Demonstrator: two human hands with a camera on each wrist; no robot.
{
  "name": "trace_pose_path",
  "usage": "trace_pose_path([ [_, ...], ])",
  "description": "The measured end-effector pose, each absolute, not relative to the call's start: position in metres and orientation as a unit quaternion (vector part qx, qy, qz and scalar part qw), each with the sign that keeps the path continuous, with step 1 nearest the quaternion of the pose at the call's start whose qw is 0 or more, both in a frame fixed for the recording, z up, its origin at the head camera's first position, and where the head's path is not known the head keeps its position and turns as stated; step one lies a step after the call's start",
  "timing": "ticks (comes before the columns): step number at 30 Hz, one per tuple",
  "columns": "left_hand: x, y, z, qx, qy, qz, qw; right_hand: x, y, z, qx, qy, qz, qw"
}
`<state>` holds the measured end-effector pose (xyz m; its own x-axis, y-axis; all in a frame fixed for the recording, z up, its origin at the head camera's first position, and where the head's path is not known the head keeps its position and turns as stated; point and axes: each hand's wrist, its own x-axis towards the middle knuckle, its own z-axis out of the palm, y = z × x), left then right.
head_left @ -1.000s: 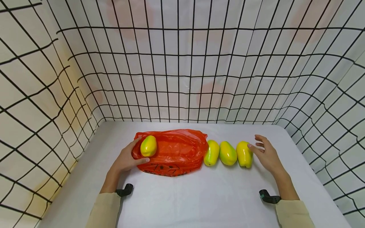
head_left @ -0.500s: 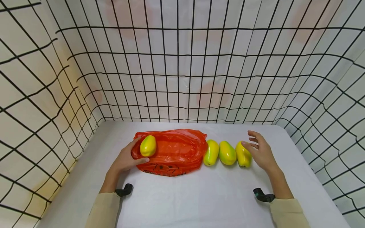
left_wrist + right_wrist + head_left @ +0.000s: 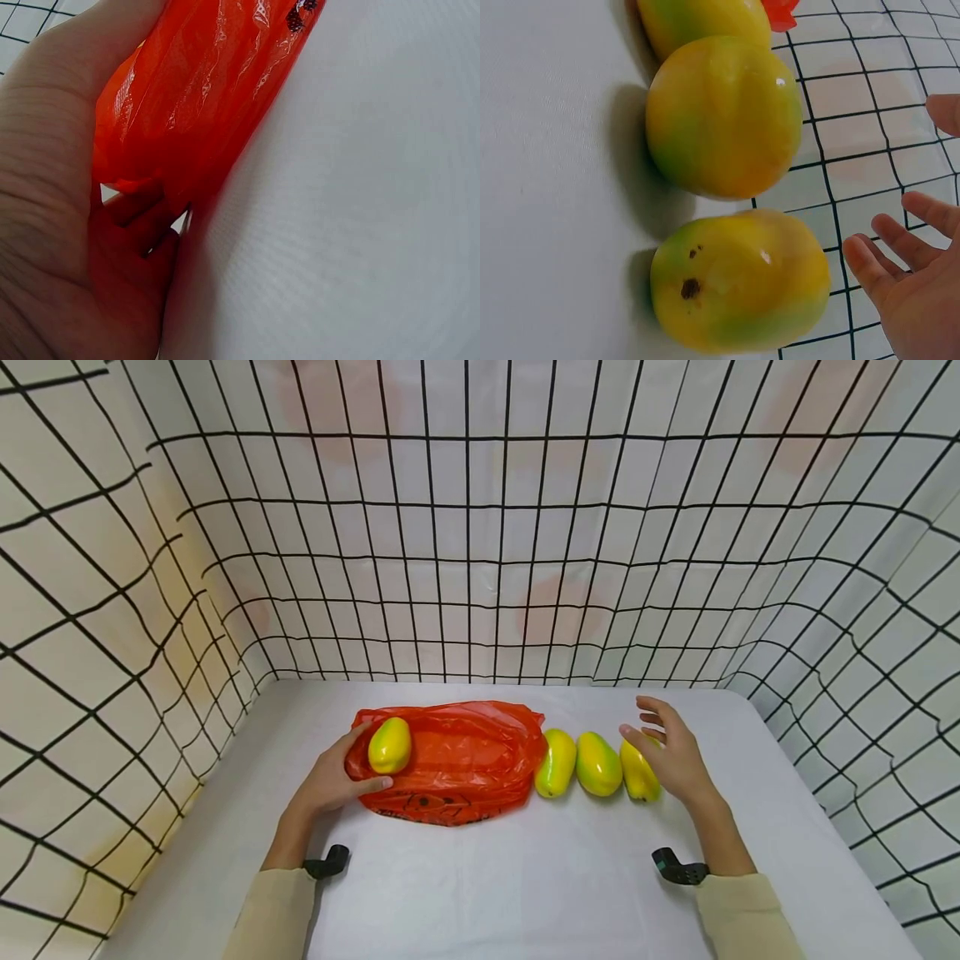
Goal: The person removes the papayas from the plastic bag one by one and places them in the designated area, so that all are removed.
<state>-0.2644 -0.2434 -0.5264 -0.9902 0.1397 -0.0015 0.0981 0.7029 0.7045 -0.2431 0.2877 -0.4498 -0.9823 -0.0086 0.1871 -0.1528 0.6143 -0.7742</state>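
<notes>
A red plastic bag (image 3: 465,760) lies spread on the table, with a yellow-green mango (image 3: 390,746) at its left end; I cannot tell whether the fruit is on or inside the plastic. My left hand (image 3: 333,777) grips that end, thumb in front and fingers behind; in the left wrist view the bag hides some fingertips. To the bag's right stand three more mangoes in a row: one touching the bag (image 3: 557,764), a middle one (image 3: 599,764) and the rightmost one (image 3: 640,770). Over the rightmost, partly covering it, hovers my right hand (image 3: 675,756), fingers spread and holding nothing.
Black wire mesh (image 3: 487,560) over pale cloth walls encloses the back and both sides. White cloth covers the table (image 3: 495,885). A black wrist camera sits on each wrist, the left one (image 3: 327,862) and the right one (image 3: 678,867).
My right hand has moved left and slightly away from me, from beside the rightmost mango to over it. The left hand, bag and mangoes stay put.
</notes>
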Motion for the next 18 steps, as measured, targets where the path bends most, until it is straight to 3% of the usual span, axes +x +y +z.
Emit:
trace_pose_path([
  [18,-0.265,-0.243,-0.528,0.062,0.923,0.378,0.023,-0.253,0.254,-0.445,0.075,-0.885,0.455,0.07],
])
